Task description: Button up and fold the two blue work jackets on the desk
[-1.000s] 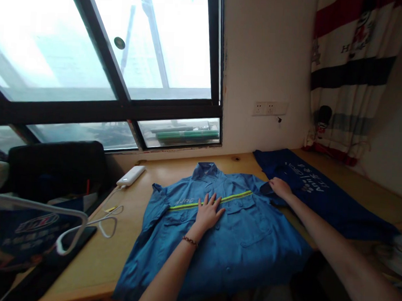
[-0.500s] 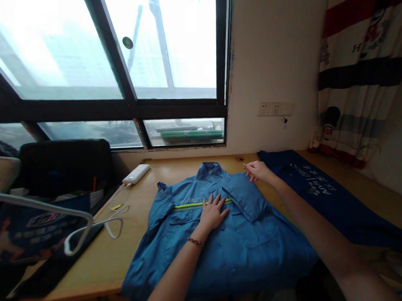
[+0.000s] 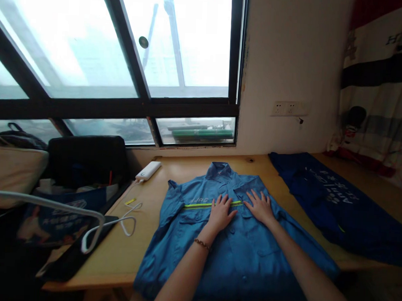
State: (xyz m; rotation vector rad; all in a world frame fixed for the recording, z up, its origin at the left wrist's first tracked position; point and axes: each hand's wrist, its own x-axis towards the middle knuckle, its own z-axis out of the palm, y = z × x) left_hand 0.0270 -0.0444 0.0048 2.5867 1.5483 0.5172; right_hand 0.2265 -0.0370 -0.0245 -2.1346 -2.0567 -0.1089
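Observation:
A blue work shirt lies front side up on the wooden table, its collar toward the window and its lower part reaching the near edge. A yellow-green stripe crosses its chest beneath pale lettering. My left hand rests flat on the middle of the chest, fingers spread over the stripe, a beaded bracelet at the wrist. Beside it, my right hand presses flat on the shirt's right chest with fingers apart. Neither hand grips the cloth.
A white power bank with a white cable sits left of the shirt on the table. To the right lies a dark blue printed cloth. Bags and a black chair back stand at the left, below the window.
My right hand has come down from the shirt's right shoulder onto its chest, and its fingers have spread. The right sleeve flap lies flatter. My left hand stays on the chest; the view has shifted left.

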